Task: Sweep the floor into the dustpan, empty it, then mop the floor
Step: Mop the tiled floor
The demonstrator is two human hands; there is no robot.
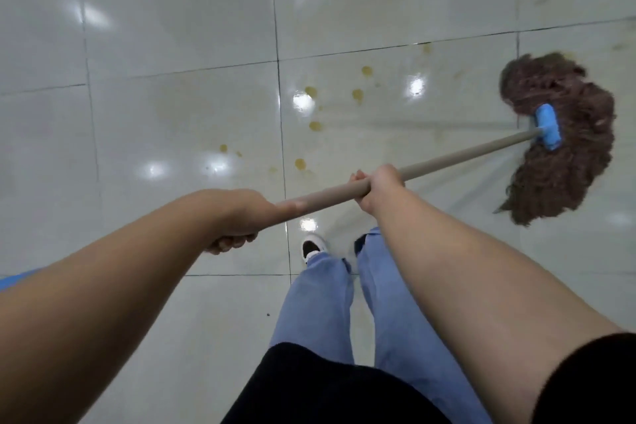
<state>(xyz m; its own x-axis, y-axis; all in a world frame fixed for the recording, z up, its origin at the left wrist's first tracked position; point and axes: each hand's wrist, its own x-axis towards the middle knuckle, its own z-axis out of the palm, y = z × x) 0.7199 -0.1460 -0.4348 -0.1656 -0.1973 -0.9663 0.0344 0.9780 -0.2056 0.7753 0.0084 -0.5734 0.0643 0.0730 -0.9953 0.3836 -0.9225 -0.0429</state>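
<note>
Indoor room of unclear kind, with glossy pale floor tiles.

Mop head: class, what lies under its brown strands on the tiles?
The mop head lies spread on the pale floor tiles. Yellowish stains show beside it; whether any lie beneath the strands is hidden.

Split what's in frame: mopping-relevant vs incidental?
Job:
- brown string mop head on blue clamp
- beige mop handle, left hand and right hand gripping it
- yellowish floor stains

Incidental:
- blue object at left edge
- white shoe
</note>
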